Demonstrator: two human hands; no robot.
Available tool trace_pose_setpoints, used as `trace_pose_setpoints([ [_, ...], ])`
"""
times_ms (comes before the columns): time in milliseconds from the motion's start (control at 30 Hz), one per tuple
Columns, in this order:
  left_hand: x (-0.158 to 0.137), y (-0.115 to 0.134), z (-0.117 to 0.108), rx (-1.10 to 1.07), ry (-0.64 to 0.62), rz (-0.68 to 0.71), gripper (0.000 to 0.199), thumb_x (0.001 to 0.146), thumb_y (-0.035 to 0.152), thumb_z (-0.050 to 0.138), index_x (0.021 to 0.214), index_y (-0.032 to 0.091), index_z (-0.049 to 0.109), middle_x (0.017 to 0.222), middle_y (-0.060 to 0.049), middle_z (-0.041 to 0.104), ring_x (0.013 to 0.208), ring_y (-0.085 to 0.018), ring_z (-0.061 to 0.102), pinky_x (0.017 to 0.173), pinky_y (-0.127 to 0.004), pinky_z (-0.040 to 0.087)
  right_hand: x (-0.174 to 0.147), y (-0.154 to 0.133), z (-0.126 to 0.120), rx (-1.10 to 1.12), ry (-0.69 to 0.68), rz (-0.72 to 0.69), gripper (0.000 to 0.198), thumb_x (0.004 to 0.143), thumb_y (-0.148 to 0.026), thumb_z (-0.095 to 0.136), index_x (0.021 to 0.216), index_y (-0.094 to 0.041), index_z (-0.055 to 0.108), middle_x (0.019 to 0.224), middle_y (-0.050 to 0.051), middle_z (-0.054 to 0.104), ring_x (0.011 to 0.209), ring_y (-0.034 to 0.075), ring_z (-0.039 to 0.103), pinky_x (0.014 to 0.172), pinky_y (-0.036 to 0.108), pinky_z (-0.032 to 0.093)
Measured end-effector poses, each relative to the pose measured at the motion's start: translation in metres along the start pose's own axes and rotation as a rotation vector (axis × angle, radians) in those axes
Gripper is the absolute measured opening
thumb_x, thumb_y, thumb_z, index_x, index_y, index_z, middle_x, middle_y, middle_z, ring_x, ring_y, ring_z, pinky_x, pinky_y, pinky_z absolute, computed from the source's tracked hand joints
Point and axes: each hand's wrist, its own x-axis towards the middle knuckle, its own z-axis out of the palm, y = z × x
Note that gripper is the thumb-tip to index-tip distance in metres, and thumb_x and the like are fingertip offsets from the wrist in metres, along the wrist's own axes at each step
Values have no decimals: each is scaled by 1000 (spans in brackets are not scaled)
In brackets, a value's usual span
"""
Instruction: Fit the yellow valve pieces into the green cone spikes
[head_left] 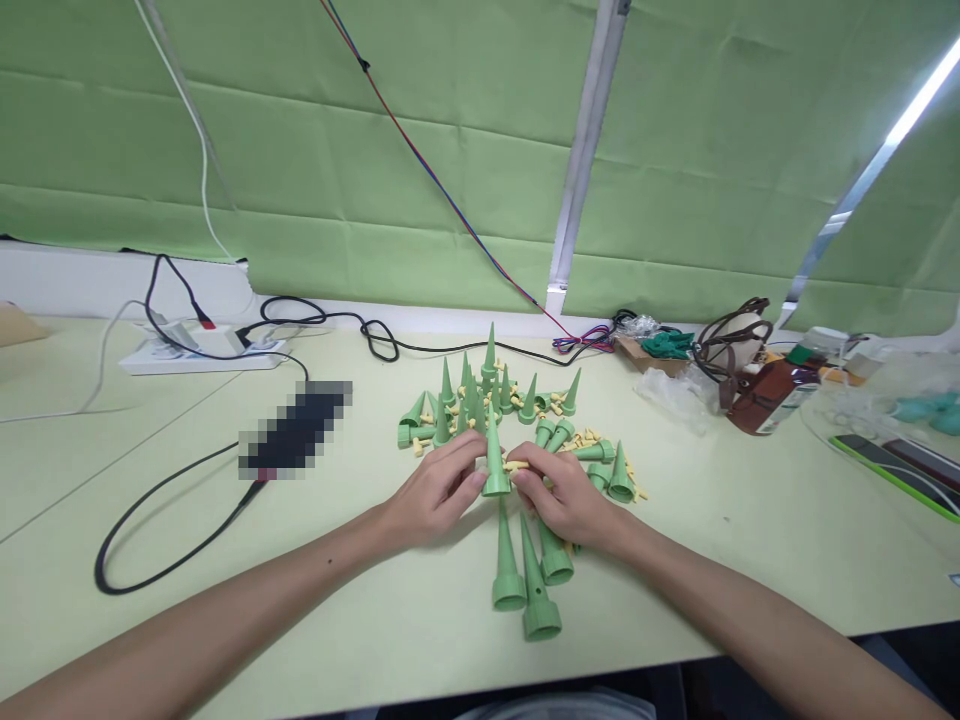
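Plug strip (199,362) sits at the left of the frame, with cords stuck in it. Just right of it, a dark thing (296,430) lies on the table (375,640), all blurred, so I can't tell what it is. A black cord (105,560) makes a big loop beside it.

In the middle, from far off, I see the left hand (439,490) closed around a green cone (493,465). The cone points up, and I think it's held that way to keep its side turned to the other hand. Behind it, more cones (529,402) stand on their wide ends, maybe because that keeps them steady. Three loose cones (541,612) are near the front, wide ends toward me.

The right hand (566,495) pinches a small yellow peg (516,465) at the cone's side. I can't tell if its tip is in. Yellow bits (592,438) lie behind that hand, I guess to be easy to reach.

Far right, a brown bottle (772,395) leans by a clear bag (679,395), both well apart from the hands.
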Motion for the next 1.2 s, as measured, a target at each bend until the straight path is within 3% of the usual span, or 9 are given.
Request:
trace_pose_setpoints([
  [233,1,2,0,61,26,40,31,104,34,34,102,15,59,91,-10,59,82,-21,53,73,-32,46,0,-2,0,-1,-8,8,24,105,-34,38,90,-20,52,60,-6,48,50,11,43,56,24,34],
  [467,1,1,0,34,-25,-18,33,105,33,30,98,15,58,88,-8,54,81,-19,50,73,-32,43,-1,-1,0,-8,-20,17,26,106,-35,38,88,-21,50,61,-6,48,51,11,43,57,24,34],
  [1200,2,2,0,39,-14,4,37,106,29,24,94,16,56,88,-10,57,81,-20,52,74,-33,46,0,-1,1,-40,-34,13,30,106,-35,35,82,-21,46,58,-5,48,50,11,44,55,24,35],
])
